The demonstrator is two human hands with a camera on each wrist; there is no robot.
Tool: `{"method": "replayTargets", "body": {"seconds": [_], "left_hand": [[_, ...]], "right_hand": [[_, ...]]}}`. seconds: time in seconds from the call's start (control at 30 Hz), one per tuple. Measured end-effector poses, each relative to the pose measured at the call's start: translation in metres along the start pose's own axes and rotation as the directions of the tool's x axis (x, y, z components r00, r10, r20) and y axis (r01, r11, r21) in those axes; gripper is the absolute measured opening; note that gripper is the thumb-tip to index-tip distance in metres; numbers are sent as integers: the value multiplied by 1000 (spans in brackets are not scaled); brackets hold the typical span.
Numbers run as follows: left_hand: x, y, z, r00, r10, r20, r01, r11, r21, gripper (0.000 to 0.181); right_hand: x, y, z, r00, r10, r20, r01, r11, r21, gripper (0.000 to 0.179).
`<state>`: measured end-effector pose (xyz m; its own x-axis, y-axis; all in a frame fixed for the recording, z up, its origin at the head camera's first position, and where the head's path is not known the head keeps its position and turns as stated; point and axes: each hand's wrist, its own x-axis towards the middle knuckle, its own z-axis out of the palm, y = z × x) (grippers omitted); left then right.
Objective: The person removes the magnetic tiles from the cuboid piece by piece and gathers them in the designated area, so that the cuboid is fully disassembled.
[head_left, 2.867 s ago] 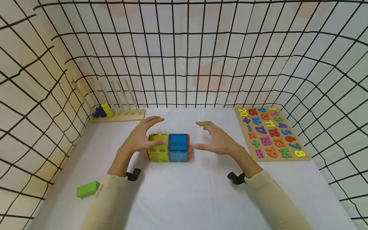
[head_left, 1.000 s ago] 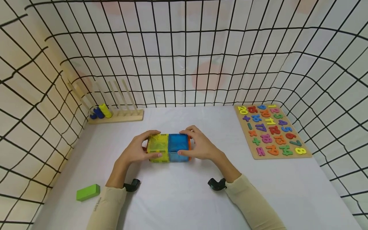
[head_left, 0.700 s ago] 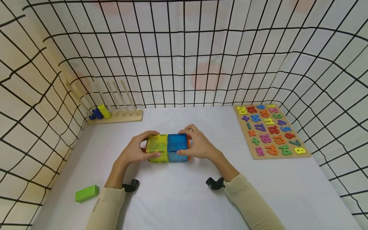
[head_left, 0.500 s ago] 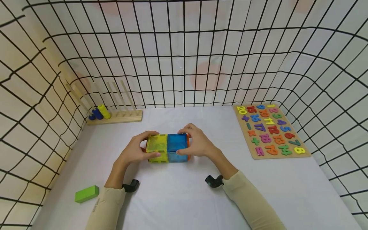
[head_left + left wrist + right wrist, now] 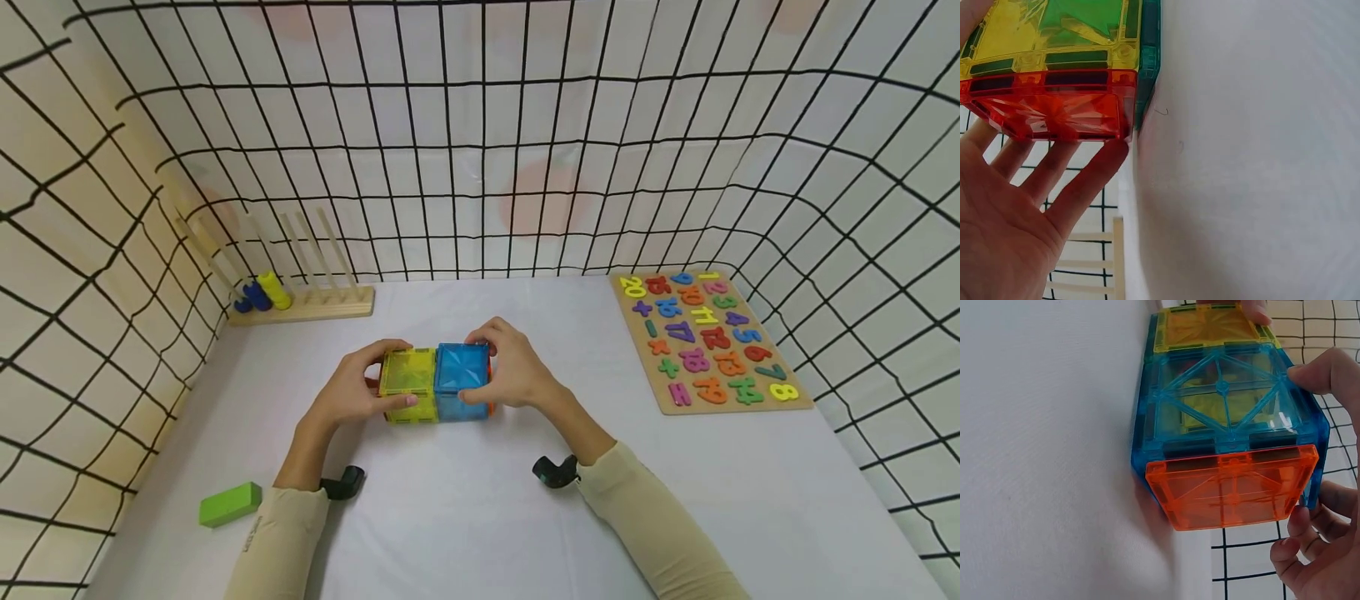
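Note:
Two cubes of see-through magnetic tiles stand side by side on the white cloth. My left hand (image 5: 347, 390) holds the yellow cube (image 5: 408, 375), thumb across its front and fingers behind it. A red tile (image 5: 1054, 114) closes that cube's left end in the left wrist view. On the right, my right hand (image 5: 522, 372) pinches the blue top tile (image 5: 461, 363) of the blue cube between thumb and fingers, front and back. That tile sits slightly raised, its top higher than the yellow one. An orange tile (image 5: 1234, 492) forms the right end, seen in the right wrist view.
Back left stands a wooden peg rack (image 5: 322, 304) with a few blue and yellow rings. A wooden number board (image 5: 656, 367) lies at the right. Near the left forearm is a green block (image 5: 230, 504). Black wire mesh (image 5: 483, 150) surrounds the table on three sides.
Both hands came in from above and apart to take hold of the cubes. Just now the blue top tile has risen a little under the right hand; the left hand stays in place.

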<state>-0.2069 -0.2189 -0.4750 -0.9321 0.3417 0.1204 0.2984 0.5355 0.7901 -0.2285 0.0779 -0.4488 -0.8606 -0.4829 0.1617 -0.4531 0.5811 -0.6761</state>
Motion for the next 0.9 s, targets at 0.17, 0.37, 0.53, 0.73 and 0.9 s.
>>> {"method": "replayTargets", "body": {"seconds": [0.17, 0.37, 0.53, 0.73, 0.9], "left_hand": [[0, -1, 0, 1000, -4, 0, 4, 1000, -24, 74], [-2, -3, -2, 999, -24, 27, 26, 994, -105, 72], [-3, -3, -4, 997, -48, 61, 57, 989, -140, 74], [-4, -5, -8, 996, -70, 55, 78, 984, -158, 71], [-5, -9, -11, 995, -72, 62, 81, 983, -166, 71]], "right_hand": [[-1, 1, 2, 996, -63, -59, 62, 998, -13, 70], [-5, 4, 4, 993, -81, -88, 83, 996, 23, 67], [-4, 7, -1, 990, -92, -109, 99, 993, 61, 65], [0, 16, -12, 989, -73, -130, 83, 994, 71, 64], [8, 32, -22, 989, -58, -140, 67, 996, 63, 65]]}}
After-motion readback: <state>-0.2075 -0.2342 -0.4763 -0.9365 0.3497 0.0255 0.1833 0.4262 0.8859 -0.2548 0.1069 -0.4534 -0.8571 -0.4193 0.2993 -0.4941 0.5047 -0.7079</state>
